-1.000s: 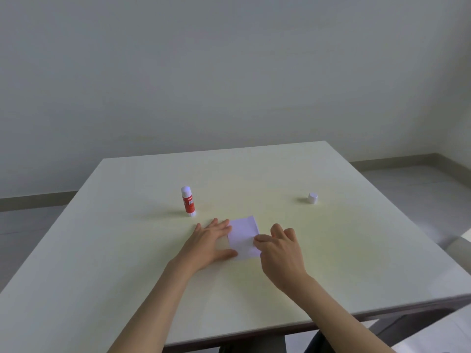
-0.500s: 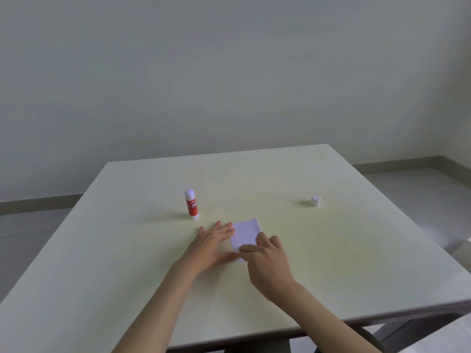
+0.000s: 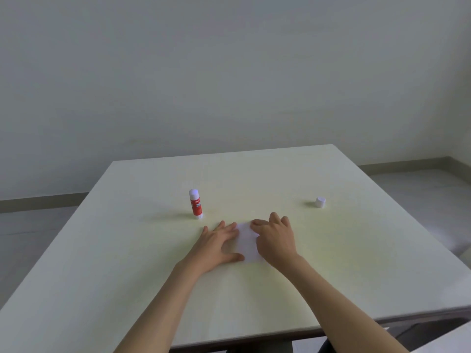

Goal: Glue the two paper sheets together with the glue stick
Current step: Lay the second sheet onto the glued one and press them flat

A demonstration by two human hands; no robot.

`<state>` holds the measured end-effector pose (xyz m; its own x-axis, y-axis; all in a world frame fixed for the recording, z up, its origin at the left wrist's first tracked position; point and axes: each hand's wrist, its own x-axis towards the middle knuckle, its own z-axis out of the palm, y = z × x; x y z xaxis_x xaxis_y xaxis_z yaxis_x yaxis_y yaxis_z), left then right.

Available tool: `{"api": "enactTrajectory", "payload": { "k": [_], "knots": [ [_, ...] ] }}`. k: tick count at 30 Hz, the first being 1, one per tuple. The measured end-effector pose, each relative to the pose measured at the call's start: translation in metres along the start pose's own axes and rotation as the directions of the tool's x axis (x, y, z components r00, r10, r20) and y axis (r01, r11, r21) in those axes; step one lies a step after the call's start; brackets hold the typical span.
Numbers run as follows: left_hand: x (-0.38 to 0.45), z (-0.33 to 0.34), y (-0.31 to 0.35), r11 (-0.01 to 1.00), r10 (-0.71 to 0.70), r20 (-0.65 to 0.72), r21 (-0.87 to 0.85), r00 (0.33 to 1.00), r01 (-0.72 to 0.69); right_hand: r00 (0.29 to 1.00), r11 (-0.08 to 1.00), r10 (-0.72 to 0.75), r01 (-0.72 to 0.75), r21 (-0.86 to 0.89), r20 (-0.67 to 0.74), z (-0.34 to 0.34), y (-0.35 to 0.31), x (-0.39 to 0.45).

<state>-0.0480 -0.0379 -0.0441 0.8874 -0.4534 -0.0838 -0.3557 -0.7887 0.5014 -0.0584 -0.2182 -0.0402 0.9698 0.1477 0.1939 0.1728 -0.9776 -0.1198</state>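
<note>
Table (image 3: 127, 250): pale square top, bare apart from the items listed.
Glue stick (image 3: 196, 203): upright at 11 o'clock from the paper, uncapped, white tip exposed, red label; apart from both hands.
Left hand (image 3: 216, 247): flat, fingers spread, palm down at 9 o'clock of the paper; fingertips and thumb on its left edge; nothing grasped, only pinned.
Paper sheets (image 3: 246, 242): small white rectangle at table centre, between the hands; appears as one stacked piece, separate sheets not distinguishable.
Right hand (image 3: 276, 240): loosely curled over the right half of the paper, fingertips pressing near the far edge; no pinch visible, nothing lifted.
Cap (image 3: 320, 202): small white cylinder at 2 o'clock from the paper, well apart from everything.
Step in hand: probably pressing and smoothing the joined sheets, glue presumably already applied.
Next move: likely firm strokes toward the remaining edges while the left hand anchors; afterwards, cap fetched and fitted onto the stick.
</note>
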Motion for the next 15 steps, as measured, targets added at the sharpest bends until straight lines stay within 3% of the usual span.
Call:
{"api": "enactTrajectory", "payload": {
  "k": [5, 11, 15],
  "knots": [
    [0.001, 0.000, -0.003, 1.000, 0.007, 0.019, 0.006, 1.000, -0.007, 0.988, 0.993, 0.103, -0.097, 0.059, -0.111, 0.006, 0.008, -0.034],
    [0.002, -0.001, -0.003, 1.000, 0.016, 0.032, 0.004, 0.999, -0.016, 0.988, 0.990, 0.103, -0.091, 0.104, -0.118, 0.000, 0.008, -0.043],
    [0.004, -0.001, -0.004, 1.000, 0.016, 0.031, 0.005, 0.999, -0.016, 0.971, 0.994, 0.071, -0.049, 0.103, -0.230, -0.006, -0.001, -0.049]
  ]
}}
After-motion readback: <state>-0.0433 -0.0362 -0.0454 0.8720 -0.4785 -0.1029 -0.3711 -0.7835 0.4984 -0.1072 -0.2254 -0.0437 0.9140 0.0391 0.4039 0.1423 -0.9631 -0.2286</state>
